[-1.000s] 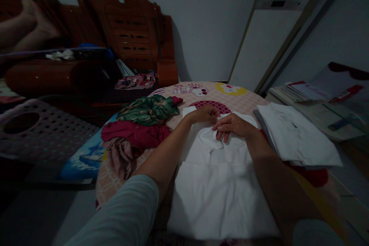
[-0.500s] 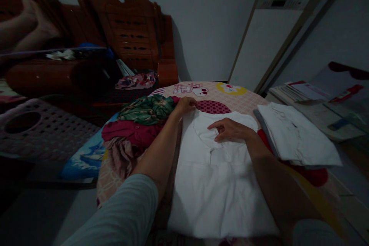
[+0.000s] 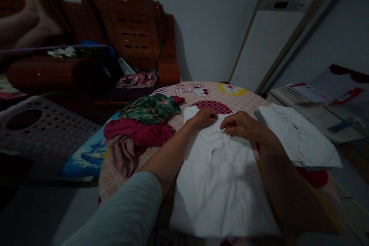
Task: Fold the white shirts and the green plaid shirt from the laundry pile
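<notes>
A white shirt (image 3: 221,200) lies on the table in front of me, its lower part folded up over the body and its neckline at the far end. My left hand (image 3: 205,117) rests at the left of the neckline, fingers curled on the cloth. Just right of it, my right hand (image 3: 242,125) pinches the edge near the front opening. Part of the collar is hidden behind both hands.
Left of the shirt lie a green patterned garment (image 3: 151,108), a magenta garment (image 3: 138,131) and a dusty-pink cloth (image 3: 123,153). Folded white clothes (image 3: 300,136) are stacked on the right. Beyond the round table (image 3: 245,102) stands a wooden bench (image 3: 129,27).
My left hand has moved right from the shirt's far left corner to the neckline. My right hand has shifted slightly right and closed on the cloth. The collar area looks drawn together.
</notes>
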{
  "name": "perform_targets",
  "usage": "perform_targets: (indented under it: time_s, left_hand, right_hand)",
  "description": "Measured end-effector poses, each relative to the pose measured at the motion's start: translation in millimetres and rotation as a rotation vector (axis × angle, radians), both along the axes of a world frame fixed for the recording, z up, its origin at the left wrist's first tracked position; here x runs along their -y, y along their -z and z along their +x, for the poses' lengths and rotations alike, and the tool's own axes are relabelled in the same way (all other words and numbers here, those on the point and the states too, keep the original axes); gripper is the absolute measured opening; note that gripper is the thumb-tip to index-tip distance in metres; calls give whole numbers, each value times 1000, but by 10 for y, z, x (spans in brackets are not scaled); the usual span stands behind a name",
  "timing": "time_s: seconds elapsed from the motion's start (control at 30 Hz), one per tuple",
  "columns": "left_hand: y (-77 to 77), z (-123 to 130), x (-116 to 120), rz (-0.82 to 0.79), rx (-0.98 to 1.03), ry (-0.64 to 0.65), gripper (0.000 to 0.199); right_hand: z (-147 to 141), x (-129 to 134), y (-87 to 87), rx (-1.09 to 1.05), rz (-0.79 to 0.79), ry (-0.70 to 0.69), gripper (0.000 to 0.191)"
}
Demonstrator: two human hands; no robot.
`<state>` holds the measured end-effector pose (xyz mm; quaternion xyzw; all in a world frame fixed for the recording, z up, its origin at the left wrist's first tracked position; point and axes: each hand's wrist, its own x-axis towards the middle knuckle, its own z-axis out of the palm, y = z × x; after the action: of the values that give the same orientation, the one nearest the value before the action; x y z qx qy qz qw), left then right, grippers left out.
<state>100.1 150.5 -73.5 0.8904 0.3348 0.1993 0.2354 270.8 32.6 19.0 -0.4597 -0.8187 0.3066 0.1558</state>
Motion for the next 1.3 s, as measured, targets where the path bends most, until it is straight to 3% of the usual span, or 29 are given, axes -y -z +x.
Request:
perform_targets:
  time_s: [0.07,0.17,0.27,0.37,0.47,0.6,0.77,1.03,1.17,1.3]
  left_hand:
    - [7,1,-17,-11,4,-5,23]
    - [21,19,-26,-17,-18,-32,21]
    - [18,30,-10,-13,-36,-56,26]
    - [-13,29,24,-23,-47,-44,26]
    - [-47,33,58,-25,-67,-33,21]
    - [-60,51,76,-12,-97,-32,17]
    - [-63,69,67,21,-45,-114,18]
    - [-13,150,181,110,-125,-188,18]
    - [-46,120,132,124,-92,-204,21]
    - [-178,-228,-137,95,33,-252,23]
  right_hand:
    - [-77,90,20,122,70,-92,20]
    - [-163,228,251,338,190,-162,25]
    - [-178,331,524,476,311,-123,28]
    - [-171,362,649,558,350,-83,21]
    - [-185,355,602,574,350,-90,17]
    - [-235,399,408,525,336,-105,12]
    - [-319,540,231,555,282,-175,7]
    - [-377,551,385,584,176,-238,12]
    - [-396,499,417,473,170,-86,34]
    - [-320,390,485,278,416,115,25]
